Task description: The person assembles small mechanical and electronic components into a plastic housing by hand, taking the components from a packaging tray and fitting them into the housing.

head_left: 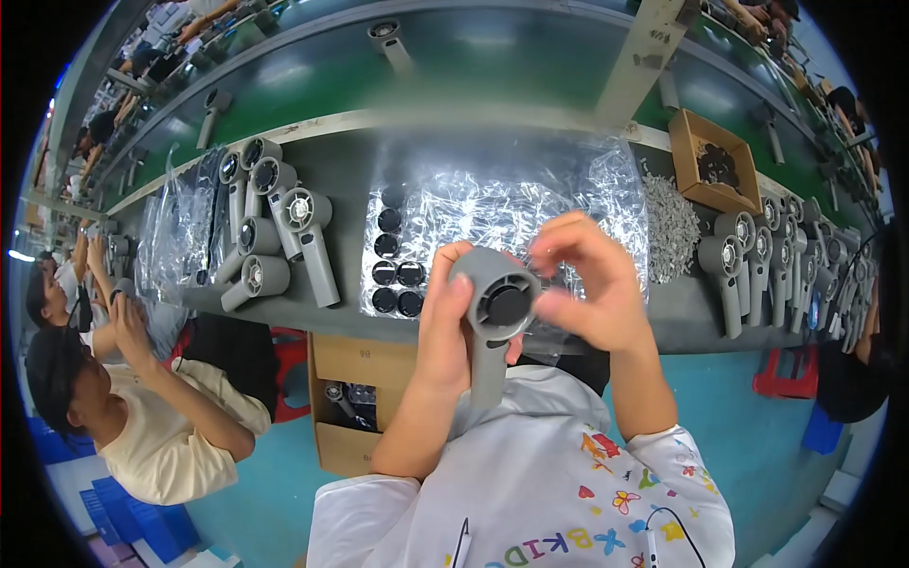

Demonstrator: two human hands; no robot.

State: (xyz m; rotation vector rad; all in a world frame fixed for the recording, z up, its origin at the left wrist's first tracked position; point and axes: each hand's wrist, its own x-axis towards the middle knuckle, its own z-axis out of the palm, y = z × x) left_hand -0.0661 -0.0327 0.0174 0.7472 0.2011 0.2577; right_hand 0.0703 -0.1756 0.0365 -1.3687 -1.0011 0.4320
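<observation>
My left hand (443, 327) grips a grey hand-held fan body (490, 322) by its head and handle, holding it upright over my lap. A round black part (505, 305) sits in the centre of the fan head. My right hand (589, 284) hovers at the fan's right side, fingertips pinched above the head and touching its rim; whether they hold anything is not visible. Behind the hands, small round black discs (398, 275) lie in rows on a crinkled clear plastic sheet (502, 204) on the grey workbench (350, 175).
Several grey fan bodies (275, 237) lie to the left on the bench, and more (772, 260) stand at the right. A pile of small screws (670, 227) and a cardboard box (712, 161) sit right of the sheet. An open carton (352, 407) is below. Seated persons (142, 417) work at left.
</observation>
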